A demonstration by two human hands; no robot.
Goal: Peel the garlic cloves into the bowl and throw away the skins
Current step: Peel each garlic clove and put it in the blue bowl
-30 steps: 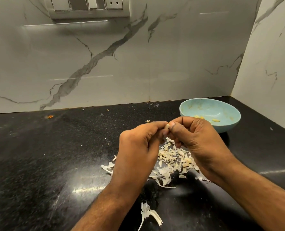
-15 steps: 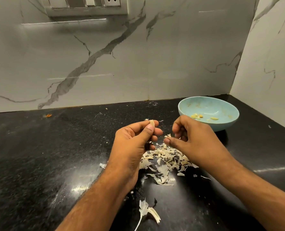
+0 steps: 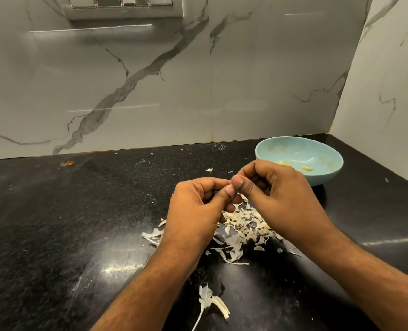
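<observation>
Left hand [image 3: 193,206] and right hand [image 3: 277,199] raised together over the black countertop [image 3: 55,223], thumb tips touching at the middle. Fingers of both curled inward, thumbs pressed against forefingers in a pinch; whatever sits between them hidden behind the thumbs, so cannot tell whether a garlic clove is there. Forearms entering from the near edge, left one from near centre, right one from the near right corner.

Directly beneath the hands, a loose pile of garlic skins [image 3: 241,232] spread on the countertop, pale and papery, partly covered by both wrists. A few stray flakes out to the left of the pile, by the left wrist. Nearer still, apart from the pile, a single larger piece of skin with a stalk [image 3: 210,303] lying alone.

Farther and to the right, just beyond the right hand's knuckles, a light blue bowl [image 3: 327,151] standing upright on the countertop, near the corner of the walls. Inside it, some yellowish peeled cloves [image 3: 307,168] on the near side of the bottom, partly hidden by the right hand.

Behind everything, a white marble wall [image 3: 198,91] with grey veins, a second such wall closing the right side. At the far top left, a switch panel [image 3: 124,7] on the wall.
</observation>
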